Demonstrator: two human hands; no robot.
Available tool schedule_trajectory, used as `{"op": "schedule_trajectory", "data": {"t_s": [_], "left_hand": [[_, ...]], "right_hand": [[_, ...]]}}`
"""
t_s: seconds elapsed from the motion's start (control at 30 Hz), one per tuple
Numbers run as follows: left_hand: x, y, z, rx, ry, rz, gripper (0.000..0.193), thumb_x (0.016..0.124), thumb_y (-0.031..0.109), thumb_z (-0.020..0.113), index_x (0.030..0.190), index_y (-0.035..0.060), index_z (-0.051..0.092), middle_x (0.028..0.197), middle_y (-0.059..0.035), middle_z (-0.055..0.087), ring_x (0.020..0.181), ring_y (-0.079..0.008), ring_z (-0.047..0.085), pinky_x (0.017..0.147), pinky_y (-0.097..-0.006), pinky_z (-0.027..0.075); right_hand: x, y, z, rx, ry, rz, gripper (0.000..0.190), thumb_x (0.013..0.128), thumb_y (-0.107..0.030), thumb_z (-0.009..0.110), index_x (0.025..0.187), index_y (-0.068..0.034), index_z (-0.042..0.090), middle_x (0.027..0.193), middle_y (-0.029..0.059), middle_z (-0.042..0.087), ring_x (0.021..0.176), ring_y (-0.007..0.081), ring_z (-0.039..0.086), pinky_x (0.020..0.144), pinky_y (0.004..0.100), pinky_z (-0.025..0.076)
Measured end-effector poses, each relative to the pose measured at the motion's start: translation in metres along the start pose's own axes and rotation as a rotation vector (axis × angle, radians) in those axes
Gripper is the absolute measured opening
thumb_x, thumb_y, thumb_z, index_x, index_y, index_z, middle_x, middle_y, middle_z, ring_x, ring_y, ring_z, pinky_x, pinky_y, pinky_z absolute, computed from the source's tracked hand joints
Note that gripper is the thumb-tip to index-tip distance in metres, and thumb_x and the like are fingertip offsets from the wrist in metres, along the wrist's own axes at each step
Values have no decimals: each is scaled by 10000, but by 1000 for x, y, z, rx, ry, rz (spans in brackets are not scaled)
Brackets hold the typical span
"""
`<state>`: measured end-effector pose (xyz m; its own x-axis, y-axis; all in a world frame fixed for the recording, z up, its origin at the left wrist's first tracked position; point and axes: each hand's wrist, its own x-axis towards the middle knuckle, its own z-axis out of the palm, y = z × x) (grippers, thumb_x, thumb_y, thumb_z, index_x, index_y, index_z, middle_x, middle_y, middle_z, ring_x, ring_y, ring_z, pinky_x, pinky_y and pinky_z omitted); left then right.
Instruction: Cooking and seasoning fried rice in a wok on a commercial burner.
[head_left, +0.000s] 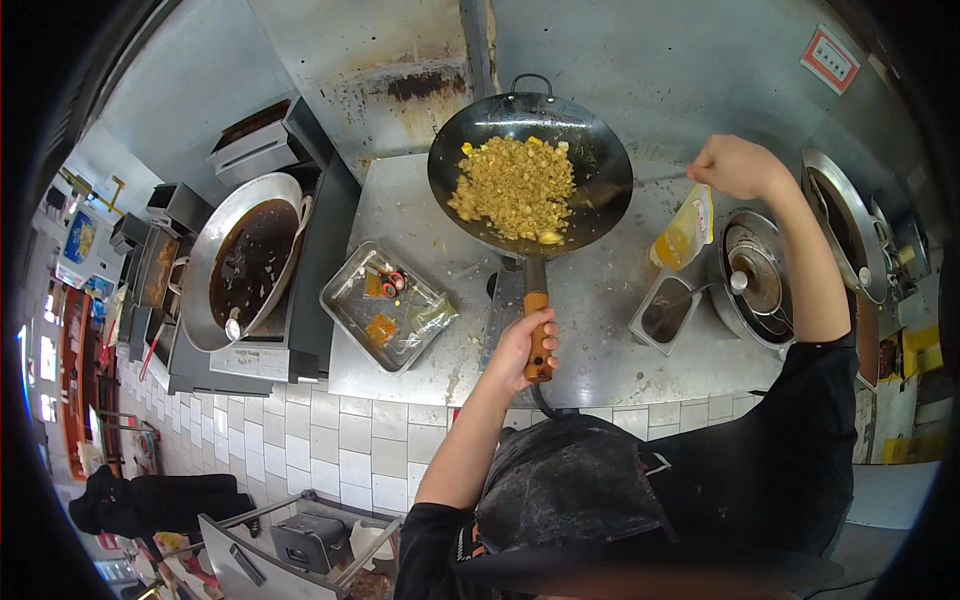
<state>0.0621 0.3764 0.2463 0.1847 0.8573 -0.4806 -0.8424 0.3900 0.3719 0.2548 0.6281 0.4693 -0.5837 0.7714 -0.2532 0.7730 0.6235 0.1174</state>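
My left hand (523, 349) grips the wooden handle (538, 330) of a dark wok (611, 142). Inside the wok lies a mound of fried rice (517, 187) with bits of yellow egg. My right hand (739, 165) is raised to the right of the wok, its fingers closed around the end of a thin metal utensil (660, 178). The utensil reaches left into the wok; motion blurs its far end, so its shape is unclear. Just below the right hand stands a clear-and-yellow pouch (681, 232).
A metal tray (352, 319) with scissors (392, 283) and small packets lies left of the wok. Further left sits a pan of dark oil (255, 255). On the right are a steel container (665, 313) and a pot (731, 300) with a strainer. Someone in black (165, 502) is behind.
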Motion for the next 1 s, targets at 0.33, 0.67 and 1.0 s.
{"op": "schedule_trajectory", "data": {"t_s": [0.33, 0.67, 1.0], "left_hand": [[3, 2, 2, 9, -10, 19, 153, 888, 218, 576, 970, 146, 468, 721, 56, 474, 586, -53, 455, 463, -252, 400], [3, 2, -1, 4, -23, -10, 143, 890, 223, 574, 953, 149, 470, 725, 60, 471, 585, -53, 453, 477, -257, 403], [6, 4, 3, 21, -14, -13, 135, 895, 229, 568, 948, 147, 474, 727, 62, 471, 585, -53, 453, 470, -250, 401]], "right_hand": [[57, -38, 86, 232, 284, -66, 303, 883, -295, 546, 874, -23, 680, 878, 212, 659, 873, 398, 622, 770, 452, 501], [42, -47, 84, 220, 280, -147, 247, 875, -295, 567, 906, -94, 707, 849, 191, 652, 816, 364, 624, 716, 437, 504], [-1, -33, 15, -7, 86, -31, 293, 890, -348, 544, 974, -112, 695, 887, 162, 668, 842, 323, 643, 723, 420, 514]]}}
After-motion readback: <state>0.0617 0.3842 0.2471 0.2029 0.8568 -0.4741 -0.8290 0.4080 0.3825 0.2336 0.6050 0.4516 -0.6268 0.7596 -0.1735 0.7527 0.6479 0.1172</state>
